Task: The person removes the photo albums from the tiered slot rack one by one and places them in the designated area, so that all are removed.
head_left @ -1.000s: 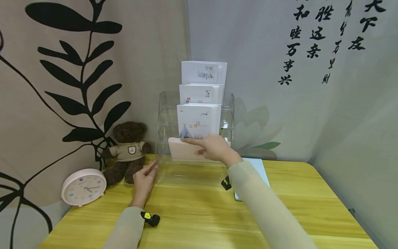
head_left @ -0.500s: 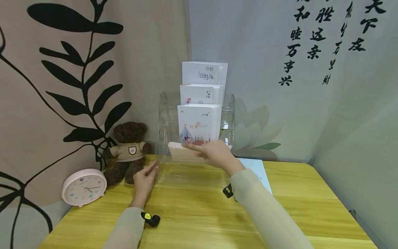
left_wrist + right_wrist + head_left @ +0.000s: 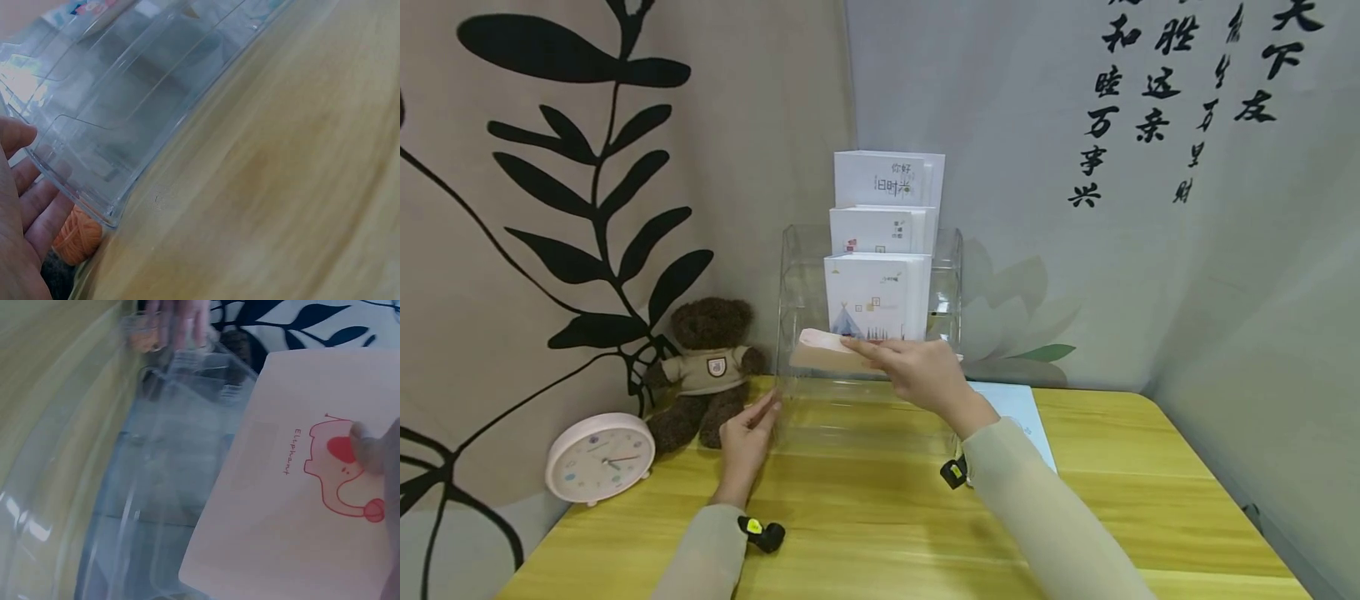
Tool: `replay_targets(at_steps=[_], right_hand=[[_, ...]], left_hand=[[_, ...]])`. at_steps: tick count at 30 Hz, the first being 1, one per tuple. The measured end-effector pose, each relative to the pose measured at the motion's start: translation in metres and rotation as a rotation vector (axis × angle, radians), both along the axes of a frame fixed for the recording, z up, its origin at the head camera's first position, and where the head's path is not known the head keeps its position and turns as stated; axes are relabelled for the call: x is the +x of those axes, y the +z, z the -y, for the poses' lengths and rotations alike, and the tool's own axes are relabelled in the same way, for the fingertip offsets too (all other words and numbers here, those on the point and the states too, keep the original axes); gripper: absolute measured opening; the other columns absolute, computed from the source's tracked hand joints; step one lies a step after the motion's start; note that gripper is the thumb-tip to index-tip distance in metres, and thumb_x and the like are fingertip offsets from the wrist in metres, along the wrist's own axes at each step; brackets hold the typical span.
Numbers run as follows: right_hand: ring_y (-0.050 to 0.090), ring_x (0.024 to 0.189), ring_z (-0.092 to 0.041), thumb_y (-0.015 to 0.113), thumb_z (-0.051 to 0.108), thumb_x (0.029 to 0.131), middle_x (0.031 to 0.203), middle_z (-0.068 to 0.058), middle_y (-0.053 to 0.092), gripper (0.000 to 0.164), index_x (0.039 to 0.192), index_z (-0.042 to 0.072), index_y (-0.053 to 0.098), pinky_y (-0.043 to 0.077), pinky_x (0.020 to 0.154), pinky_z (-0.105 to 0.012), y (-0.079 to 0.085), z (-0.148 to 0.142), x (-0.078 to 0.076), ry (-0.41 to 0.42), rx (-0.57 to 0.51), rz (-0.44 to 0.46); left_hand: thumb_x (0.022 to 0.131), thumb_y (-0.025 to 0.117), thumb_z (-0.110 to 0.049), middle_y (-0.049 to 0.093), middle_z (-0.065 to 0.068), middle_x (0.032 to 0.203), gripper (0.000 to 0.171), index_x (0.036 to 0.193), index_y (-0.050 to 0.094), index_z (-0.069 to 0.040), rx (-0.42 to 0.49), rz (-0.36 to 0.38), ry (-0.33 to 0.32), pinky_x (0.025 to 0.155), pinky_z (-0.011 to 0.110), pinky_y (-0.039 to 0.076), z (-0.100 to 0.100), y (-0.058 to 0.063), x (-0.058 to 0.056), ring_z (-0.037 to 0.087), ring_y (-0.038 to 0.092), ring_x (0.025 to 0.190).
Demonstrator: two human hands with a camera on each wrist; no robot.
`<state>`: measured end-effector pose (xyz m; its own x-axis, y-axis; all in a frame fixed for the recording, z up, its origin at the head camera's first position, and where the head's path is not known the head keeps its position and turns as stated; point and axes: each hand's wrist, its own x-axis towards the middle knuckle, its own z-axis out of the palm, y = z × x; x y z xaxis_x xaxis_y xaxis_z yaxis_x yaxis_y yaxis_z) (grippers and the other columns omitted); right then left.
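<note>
A clear stepped rack [image 3: 805, 408] stands on the wooden table against the wall, with white notebooks [image 3: 872, 292] upright in its upper tiers. Low in front of them, my right hand [image 3: 928, 375] holds a pink notebook [image 3: 250, 500], its cover printed with a red elephant and "Elephant". The thumb lies on that cover; the other fingers are mostly hidden behind the book. In the head view the pink notebook leans with its top edge toward me. My left hand [image 3: 748, 437] grips the rack's left side, thumb and fingers on either side of the clear edge [image 3: 56, 178].
Left of the rack sit a brown teddy bear [image 3: 711, 367] and a pink alarm clock [image 3: 601, 458]. A light-blue book [image 3: 1018, 408] lies on the table to the right, partly under my right forearm. An orange yarn ball [image 3: 78, 237] shows behind the rack's corner.
The pink notebook has tipped toward me and shifted slightly left, showing more of its top edge. My right hand has moved a little lower with it. The left hand has stayed at the rack.
</note>
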<state>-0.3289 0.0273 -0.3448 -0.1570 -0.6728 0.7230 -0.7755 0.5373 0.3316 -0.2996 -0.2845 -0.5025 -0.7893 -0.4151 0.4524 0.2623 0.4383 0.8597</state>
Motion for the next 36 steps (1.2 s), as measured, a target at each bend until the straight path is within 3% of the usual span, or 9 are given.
replay_targets(at_steps=[7, 10, 14, 20, 24, 26, 29, 33, 36], right_hand=[[0.032, 0.046, -0.005, 0.076, 0.02, 0.091, 0.073, 0.007, 0.067, 0.065, 0.149, 0.032, 0.052, 0.026, 0.039, -0.023, 0.012, -0.025, 0.017, 0.083, -0.191, -0.023], [0.043, 0.047, -0.007, 0.081, 0.016, 0.085, 0.078, 0.002, 0.072, 0.07, 0.148, 0.029, 0.054, 0.031, 0.039, -0.025, 0.015, -0.041, 0.021, 0.134, -0.277, -0.03], [0.052, 0.049, -0.011, 0.082, 0.009, 0.081, 0.104, -0.006, 0.077, 0.066, 0.142, 0.022, 0.061, 0.035, 0.039, -0.025, 0.012, -0.069, 0.026, 0.163, -0.357, -0.038], [0.048, 0.048, -0.011, 0.079, 0.013, 0.086, 0.108, -0.01, 0.076, 0.052, 0.137, 0.012, 0.065, 0.028, 0.041, -0.022, -0.003, -0.117, 0.032, 0.116, -0.433, -0.027], [0.05, 0.05, -0.013, 0.083, 0.011, 0.08, 0.105, -0.013, 0.076, 0.061, 0.137, 0.009, 0.064, 0.031, 0.042, -0.022, -0.016, -0.146, 0.034, 0.053, -0.51, 0.005], [0.056, 0.051, -0.015, 0.087, 0.006, 0.073, 0.103, -0.013, 0.076, 0.069, 0.138, 0.01, 0.063, 0.04, 0.044, -0.019, -0.022, -0.16, 0.035, -0.001, -0.563, 0.04], [0.07, 0.065, -0.025, 0.089, -0.001, 0.07, 0.108, -0.015, 0.075, 0.08, 0.142, 0.014, 0.06, 0.05, 0.059, -0.012, -0.032, -0.179, 0.033, -0.083, -0.656, 0.151], [0.071, 0.096, -0.041, 0.086, -0.002, 0.076, 0.122, -0.017, 0.069, 0.084, 0.148, 0.026, 0.054, 0.044, 0.076, -0.007, -0.042, -0.203, 0.03, -0.203, -0.785, 0.347], [0.068, 0.106, -0.042, 0.083, 0.006, 0.083, 0.132, -0.016, 0.065, 0.083, 0.151, 0.038, 0.047, 0.052, 0.079, -0.023, -0.048, -0.22, 0.029, -0.303, -0.864, 0.487]], left_hand=[[0.094, 0.072, -0.041, 0.072, -0.008, 0.119, 0.032, 0.124, 0.073, -0.031, 0.005, 0.014, -0.003, 0.076, 0.008, 0.049, -0.001, 0.001, 0.002, 0.012, 0.07, 0.104], [0.094, 0.072, -0.04, 0.072, -0.007, 0.118, 0.032, 0.124, 0.074, -0.03, 0.003, 0.01, 0.004, 0.077, 0.008, 0.049, -0.001, 0.002, 0.002, 0.01, 0.07, 0.103], [0.093, 0.073, -0.04, 0.072, -0.007, 0.118, 0.033, 0.124, 0.074, -0.029, -0.005, 0.013, 0.015, 0.077, 0.007, 0.048, -0.002, 0.002, 0.002, 0.011, 0.07, 0.102], [0.094, 0.073, -0.036, 0.073, -0.001, 0.118, 0.032, 0.124, 0.074, -0.026, -0.012, 0.003, 0.01, 0.076, 0.006, 0.048, -0.001, 0.003, 0.002, 0.018, 0.071, 0.103], [0.094, 0.074, -0.034, 0.072, 0.001, 0.118, 0.031, 0.123, 0.075, -0.025, -0.013, -0.016, 0.006, 0.075, 0.007, 0.049, 0.001, 0.001, 0.001, 0.019, 0.071, 0.103], [0.094, 0.074, -0.035, 0.072, 0.001, 0.119, 0.031, 0.123, 0.075, -0.025, -0.019, -0.02, 0.003, 0.074, 0.007, 0.049, 0.001, 0.001, 0.0, 0.019, 0.07, 0.103], [0.094, 0.073, -0.036, 0.072, 0.002, 0.12, 0.033, 0.124, 0.074, -0.024, -0.012, -0.025, -0.005, 0.075, 0.007, 0.049, 0.002, 0.001, -0.001, 0.019, 0.07, 0.104], [0.094, 0.073, -0.038, 0.071, 0.002, 0.121, 0.035, 0.126, 0.073, -0.024, -0.005, -0.01, -0.001, 0.075, 0.007, 0.049, 0.002, 0.0, -0.001, 0.02, 0.07, 0.105], [0.094, 0.073, -0.038, 0.071, 0.001, 0.121, 0.034, 0.125, 0.074, -0.025, -0.015, -0.004, 0.001, 0.075, 0.007, 0.049, 0.001, 0.0, -0.001, 0.019, 0.07, 0.105]])
